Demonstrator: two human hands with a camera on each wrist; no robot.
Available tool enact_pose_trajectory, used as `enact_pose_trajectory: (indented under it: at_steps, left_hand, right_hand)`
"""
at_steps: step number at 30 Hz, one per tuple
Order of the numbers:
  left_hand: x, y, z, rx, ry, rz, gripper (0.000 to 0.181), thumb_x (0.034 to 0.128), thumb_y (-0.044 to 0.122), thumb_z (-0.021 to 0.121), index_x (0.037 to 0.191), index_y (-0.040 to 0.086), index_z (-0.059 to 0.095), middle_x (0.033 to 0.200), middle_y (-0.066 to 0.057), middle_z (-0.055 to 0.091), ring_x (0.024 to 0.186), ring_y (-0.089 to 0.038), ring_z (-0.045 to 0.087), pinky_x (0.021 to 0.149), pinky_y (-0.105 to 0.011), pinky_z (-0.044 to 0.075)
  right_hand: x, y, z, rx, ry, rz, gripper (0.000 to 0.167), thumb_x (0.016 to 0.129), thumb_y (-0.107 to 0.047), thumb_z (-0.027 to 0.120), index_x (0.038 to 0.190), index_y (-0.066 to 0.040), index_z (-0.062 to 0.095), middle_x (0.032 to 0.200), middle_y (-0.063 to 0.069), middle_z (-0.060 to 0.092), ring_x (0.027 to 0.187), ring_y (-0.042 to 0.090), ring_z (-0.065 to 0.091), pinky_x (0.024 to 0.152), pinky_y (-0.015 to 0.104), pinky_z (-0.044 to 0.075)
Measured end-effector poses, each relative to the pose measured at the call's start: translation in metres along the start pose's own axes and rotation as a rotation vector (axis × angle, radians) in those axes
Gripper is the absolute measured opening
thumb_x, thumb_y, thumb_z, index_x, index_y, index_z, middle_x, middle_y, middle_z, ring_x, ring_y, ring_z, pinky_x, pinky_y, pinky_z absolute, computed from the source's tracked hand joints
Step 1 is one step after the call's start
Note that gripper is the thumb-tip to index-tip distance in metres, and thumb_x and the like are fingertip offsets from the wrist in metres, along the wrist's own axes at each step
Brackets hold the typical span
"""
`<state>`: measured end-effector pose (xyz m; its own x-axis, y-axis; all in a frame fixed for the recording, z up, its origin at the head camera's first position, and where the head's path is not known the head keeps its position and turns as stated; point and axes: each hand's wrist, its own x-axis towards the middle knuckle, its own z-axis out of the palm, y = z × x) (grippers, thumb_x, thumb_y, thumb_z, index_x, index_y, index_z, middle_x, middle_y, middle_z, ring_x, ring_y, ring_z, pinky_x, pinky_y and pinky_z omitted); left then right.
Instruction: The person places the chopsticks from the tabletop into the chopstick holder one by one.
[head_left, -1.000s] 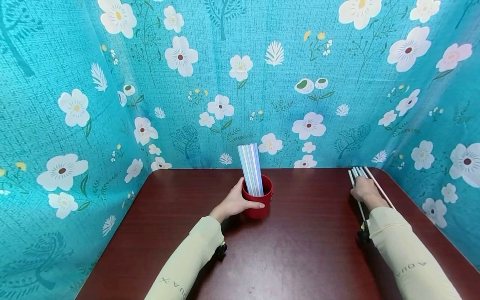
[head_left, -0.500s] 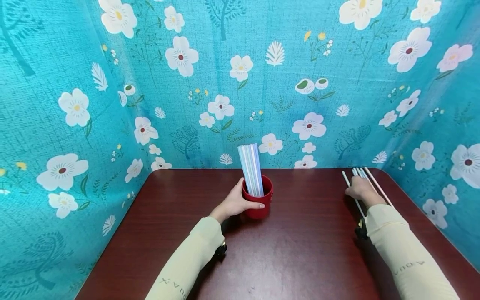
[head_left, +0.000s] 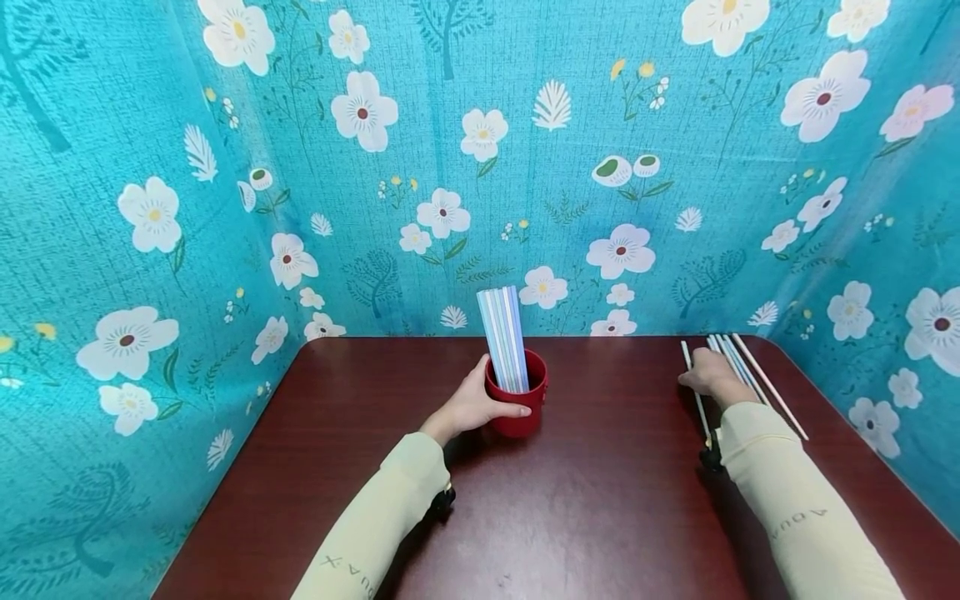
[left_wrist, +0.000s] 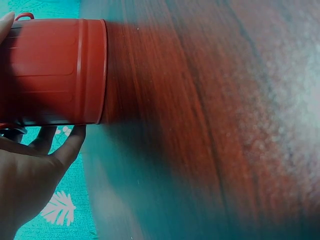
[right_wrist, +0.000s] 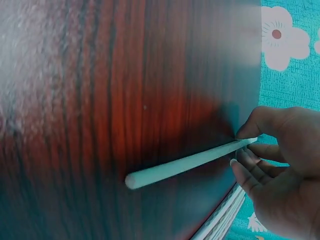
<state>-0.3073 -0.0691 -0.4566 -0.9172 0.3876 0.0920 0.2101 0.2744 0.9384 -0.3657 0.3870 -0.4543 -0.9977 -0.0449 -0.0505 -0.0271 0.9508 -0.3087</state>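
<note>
In the head view my left hand (head_left: 476, 404) grips the side of a small red bucket (head_left: 516, 423), thumb across its front. The left wrist view shows the red bucket (left_wrist: 55, 70) upright on the table, with fingers (left_wrist: 70, 145) against its wall. Several pale blue and white sticks (head_left: 504, 337) lean together in the bucket. At the far right, my right hand (head_left: 708, 372) pinches a thin white stick (head_left: 702, 414) near its far end. In the right wrist view, this stick (right_wrist: 185, 167) lies low over the table between thumb and fingers.
Several more sticks (head_left: 772, 389) lie to the right of my right hand, close to the table's right edge. The dark red-brown table (head_left: 600, 500) is bounded by a blue flowered cloth (head_left: 555, 208) behind and at both sides.
My right hand has shifted left with the white stick, which has come apart from the other sticks. My left hand and the bucket stay in place.
</note>
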Motion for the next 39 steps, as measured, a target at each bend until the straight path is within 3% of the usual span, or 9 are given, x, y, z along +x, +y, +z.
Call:
enact_pose_trajectory:
  at_steps: [8,15,24,29,33,39]
  left_hand:
    - [-0.001,0.002,0.000,0.011,-0.002,-0.002,0.089,0.0746,0.033,0.092,0.145,0.031,0.038,0.140,0.007,0.054,0.128,-0.020,0.050,0.088,-0.042,0.059]
    - [0.000,0.003,-0.001,0.013,0.003,0.003,0.089,0.0748,0.031,0.092,0.145,0.031,0.038,0.141,0.006,0.054,0.128,-0.020,0.050,0.089,-0.042,0.059]
    - [-0.002,0.002,0.000,0.011,0.002,0.004,0.089,0.0751,0.031,0.092,0.145,0.030,0.038,0.141,0.005,0.054,0.129,-0.021,0.050,0.090,-0.044,0.059]
    - [-0.002,0.002,0.000,-0.002,0.001,-0.005,0.090,0.0755,0.027,0.092,0.147,0.030,0.037,0.142,0.005,0.053,0.130,-0.021,0.049,0.091,-0.045,0.058]
    - [-0.004,0.008,0.000,-0.008,-0.001,-0.017,0.089,0.0764,0.021,0.091,0.148,0.026,0.038,0.143,0.002,0.053,0.130,-0.023,0.049,0.093,-0.047,0.057]
    - [-0.015,0.032,-0.003,-0.010,-0.013,-0.022,0.086,0.0786,0.016,0.089,0.148,0.016,0.038,0.143,-0.005,0.054,0.129,-0.026,0.050,0.095,-0.047,0.056]
  right_hand:
    - [0.003,-0.011,0.004,0.000,0.036,-0.053,0.018,0.075,-0.005,0.066,0.075,0.005,0.052,0.078,0.027,0.058,0.077,0.043,0.059,0.075,0.055,0.050]
    - [0.006,-0.023,0.006,0.015,0.017,-0.060,0.012,0.076,-0.003,0.065,0.069,0.000,0.055,0.069,0.013,0.054,0.067,0.030,0.050,0.065,0.043,0.047]
    - [0.010,-0.034,0.010,0.010,-0.004,-0.055,0.020,0.079,-0.008,0.072,0.072,0.000,0.054,0.071,0.013,0.054,0.070,0.030,0.053,0.068,0.044,0.049]
    - [0.015,-0.042,0.014,0.032,-0.042,-0.052,0.020,0.083,-0.007,0.070,0.071,-0.001,0.055,0.067,0.009,0.052,0.066,0.026,0.050,0.062,0.038,0.045]
    - [0.016,-0.050,0.017,0.038,-0.046,-0.059,0.018,0.082,-0.006,0.071,0.072,-0.001,0.056,0.067,0.008,0.053,0.066,0.025,0.050,0.061,0.035,0.044]
    - [0.014,-0.060,0.016,0.024,-0.087,-0.053,0.017,0.085,-0.008,0.073,0.075,0.000,0.061,0.068,0.008,0.056,0.066,0.024,0.052,0.061,0.034,0.045]
